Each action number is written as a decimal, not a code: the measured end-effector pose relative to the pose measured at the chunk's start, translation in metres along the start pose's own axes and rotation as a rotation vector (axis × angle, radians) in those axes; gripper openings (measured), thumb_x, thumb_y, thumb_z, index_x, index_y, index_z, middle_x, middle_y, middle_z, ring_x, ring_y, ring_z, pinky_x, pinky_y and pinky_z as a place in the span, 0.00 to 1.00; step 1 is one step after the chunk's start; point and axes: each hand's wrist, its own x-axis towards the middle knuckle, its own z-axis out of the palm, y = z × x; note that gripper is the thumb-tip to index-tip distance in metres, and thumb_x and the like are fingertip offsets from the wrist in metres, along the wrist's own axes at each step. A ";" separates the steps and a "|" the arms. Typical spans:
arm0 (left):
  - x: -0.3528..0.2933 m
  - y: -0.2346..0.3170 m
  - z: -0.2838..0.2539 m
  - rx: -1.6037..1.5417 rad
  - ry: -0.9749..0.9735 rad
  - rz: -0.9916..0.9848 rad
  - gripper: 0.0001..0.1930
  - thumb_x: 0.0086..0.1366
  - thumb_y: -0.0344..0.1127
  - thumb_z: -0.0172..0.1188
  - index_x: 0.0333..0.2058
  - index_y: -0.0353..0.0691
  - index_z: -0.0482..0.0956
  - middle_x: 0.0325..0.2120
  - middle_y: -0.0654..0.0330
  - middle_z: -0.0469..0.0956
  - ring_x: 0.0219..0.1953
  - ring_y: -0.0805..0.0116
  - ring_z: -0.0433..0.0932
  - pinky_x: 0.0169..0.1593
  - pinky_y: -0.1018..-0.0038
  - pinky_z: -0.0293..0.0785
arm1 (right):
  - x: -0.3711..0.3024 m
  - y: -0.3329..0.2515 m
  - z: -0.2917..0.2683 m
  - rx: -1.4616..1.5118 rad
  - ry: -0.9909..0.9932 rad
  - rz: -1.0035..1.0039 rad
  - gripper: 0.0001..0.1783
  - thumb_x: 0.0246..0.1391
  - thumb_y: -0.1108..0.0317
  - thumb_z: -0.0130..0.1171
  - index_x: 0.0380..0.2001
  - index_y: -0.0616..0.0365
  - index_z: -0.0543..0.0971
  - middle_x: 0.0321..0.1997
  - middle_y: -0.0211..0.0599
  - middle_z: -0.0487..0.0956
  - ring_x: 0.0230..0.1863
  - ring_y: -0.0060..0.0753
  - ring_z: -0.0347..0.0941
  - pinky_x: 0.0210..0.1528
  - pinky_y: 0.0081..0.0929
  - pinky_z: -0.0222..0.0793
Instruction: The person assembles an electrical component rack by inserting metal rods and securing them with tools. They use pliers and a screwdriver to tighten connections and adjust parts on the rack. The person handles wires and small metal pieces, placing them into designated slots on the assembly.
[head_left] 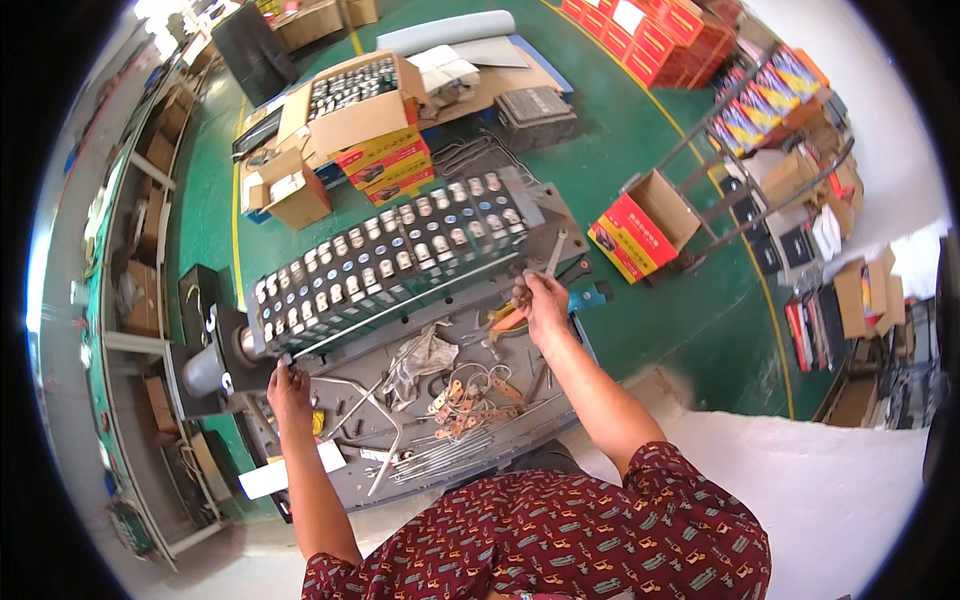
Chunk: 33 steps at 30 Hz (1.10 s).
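A long block of battery cells (390,243), with rows of silvery terminals and blue caps on top, lies in a press-like metal frame on the bench. Along its near side runs a thin metal rod (410,303). At the rod's left end my left hand (289,391) is pinched closed beside a small metal piece; what exactly its fingers grip is too small to make out. My right hand (543,303) is wrapped round a spanner (557,254) by the rod's right end, the spanner's head pointing away from me.
On the near bench lie a crumpled rag (419,362), copper-coloured strips (468,402), a bent metal bar (394,440), several loose rods (440,456) and orange-handled pliers (510,319). A red-and-yellow carton (640,235) stands right of the bench, beside a hand trolley (715,205). Shelving (150,345) lines the left.
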 end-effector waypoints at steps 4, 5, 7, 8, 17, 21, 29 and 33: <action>-0.009 0.014 0.002 0.172 0.025 0.042 0.11 0.70 0.39 0.58 0.35 0.37 0.73 0.25 0.65 0.70 0.27 0.75 0.69 0.32 0.76 0.71 | 0.012 -0.018 -0.005 0.052 -0.030 -0.033 0.13 0.61 0.70 0.58 0.47 0.63 0.77 0.40 0.38 0.80 0.35 0.27 0.78 0.33 0.27 0.79; -0.010 0.016 0.004 0.273 0.019 0.074 0.10 0.70 0.39 0.58 0.35 0.37 0.73 0.25 0.65 0.70 0.27 0.75 0.70 0.31 0.76 0.71 | 0.013 -0.022 -0.002 0.059 -0.040 -0.026 0.14 0.60 0.71 0.58 0.48 0.64 0.77 0.41 0.39 0.81 0.36 0.28 0.78 0.33 0.26 0.79; -0.010 0.023 -0.005 0.470 0.017 0.142 0.09 0.70 0.38 0.57 0.35 0.37 0.73 0.24 0.66 0.71 0.26 0.75 0.70 0.30 0.75 0.71 | 0.013 -0.029 0.004 0.016 -0.074 -0.049 0.15 0.61 0.73 0.56 0.50 0.67 0.77 0.42 0.41 0.81 0.36 0.27 0.78 0.33 0.24 0.79; -0.002 0.026 -0.015 0.241 -0.036 0.094 0.09 0.69 0.37 0.57 0.36 0.36 0.74 0.23 0.66 0.72 0.26 0.75 0.71 0.29 0.76 0.70 | 0.013 -0.030 0.007 0.015 -0.085 -0.047 0.15 0.61 0.73 0.56 0.50 0.68 0.77 0.42 0.41 0.81 0.36 0.27 0.78 0.32 0.24 0.80; -0.010 0.048 0.008 0.608 -0.038 0.049 0.14 0.69 0.40 0.58 0.41 0.32 0.76 0.27 0.63 0.76 0.25 0.74 0.75 0.29 0.78 0.73 | 0.018 -0.035 0.004 -0.105 -0.193 -0.086 0.17 0.60 0.72 0.54 0.51 0.69 0.77 0.43 0.40 0.80 0.39 0.27 0.77 0.34 0.25 0.80; -0.004 0.056 -0.001 0.666 -0.108 0.050 0.14 0.69 0.40 0.58 0.43 0.33 0.76 0.28 0.63 0.77 0.27 0.75 0.75 0.31 0.77 0.75 | 0.018 -0.034 0.008 -0.128 -0.206 -0.135 0.14 0.61 0.73 0.55 0.49 0.68 0.78 0.39 0.38 0.81 0.36 0.24 0.78 0.30 0.20 0.80; -0.008 0.056 0.001 0.733 -0.102 0.082 0.12 0.69 0.40 0.58 0.41 0.35 0.77 0.28 0.66 0.76 0.27 0.78 0.73 0.31 0.77 0.73 | 0.028 -0.045 0.013 -0.052 -0.216 0.061 0.15 0.60 0.68 0.58 0.46 0.69 0.77 0.39 0.38 0.79 0.37 0.27 0.78 0.30 0.24 0.80; -0.010 0.053 0.009 0.785 -0.167 0.117 0.10 0.70 0.39 0.57 0.34 0.39 0.75 0.23 0.69 0.70 0.23 0.81 0.66 0.26 0.80 0.65 | 0.043 -0.051 0.006 -0.125 -0.288 0.079 0.11 0.60 0.68 0.59 0.41 0.65 0.78 0.32 0.33 0.80 0.30 0.25 0.79 0.25 0.23 0.78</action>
